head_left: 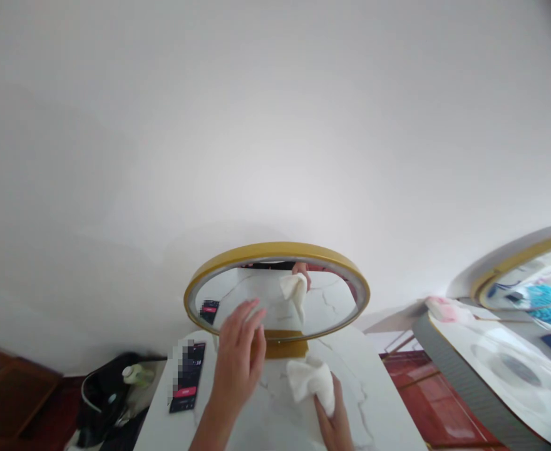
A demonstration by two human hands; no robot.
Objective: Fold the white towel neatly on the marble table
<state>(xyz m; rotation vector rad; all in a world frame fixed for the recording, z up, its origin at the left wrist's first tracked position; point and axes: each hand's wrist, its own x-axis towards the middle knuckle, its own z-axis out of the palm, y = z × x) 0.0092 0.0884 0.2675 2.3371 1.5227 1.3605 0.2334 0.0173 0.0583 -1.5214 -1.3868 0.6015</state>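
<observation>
A round mirror (257,294) with a gold rim stands on a gold base (287,349) at the back of a white marbled table (350,388). My left hand (241,344) is raised in front of the mirror's lower left part, its fingers stretched out and holding nothing; I cannot tell whether the fingertips touch the glass. Lower right, my right hand (332,416) grips a folded white cloth (310,383) just above the tabletop, in front of the base. The cloth and the hand holding it also show in the mirror's reflection.
A phone (188,379) with a lit screen lies at the table's left edge. Beyond it, on the left, are a black bag (106,394) and a bottle (138,374). At right, a second table (486,369) bears a pink-and-white cloth (447,310) and another gold-rimmed mirror (533,269). A white wall (275,125) rises behind.
</observation>
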